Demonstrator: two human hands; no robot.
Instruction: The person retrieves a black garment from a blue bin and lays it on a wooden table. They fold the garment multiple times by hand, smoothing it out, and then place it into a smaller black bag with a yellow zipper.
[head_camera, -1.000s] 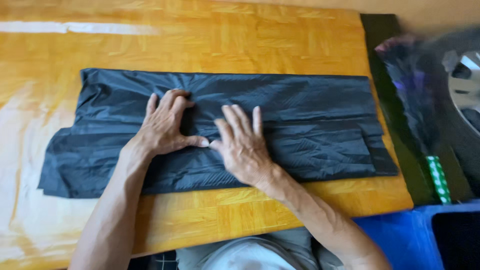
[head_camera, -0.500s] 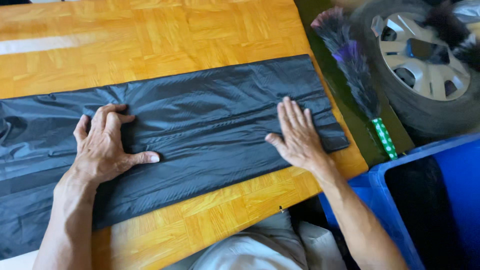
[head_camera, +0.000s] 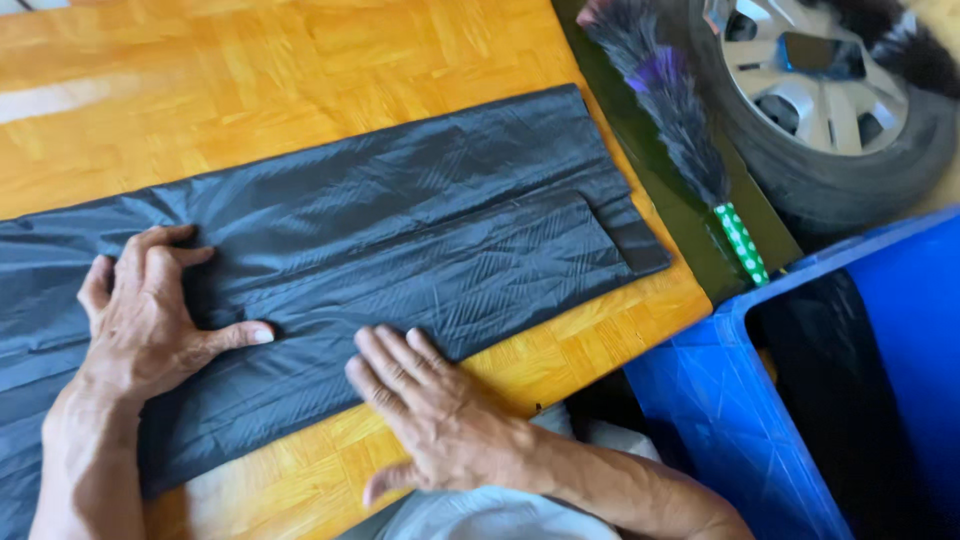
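Head cam: 2 hands, left hand (head_camera: 150, 320) & right hand (head_camera: 430, 415), flat on 1 black bag (head_camera: 400, 250).

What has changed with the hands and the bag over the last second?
The right hand slid out along the flat black plastic bag toward its far end, then came back to the near edge, fingers partly on the wooden table. The left hand shifted only slightly. Both stay flat and open, gripping nothing. The bag stays spread flat; the feather duster lies where it was.
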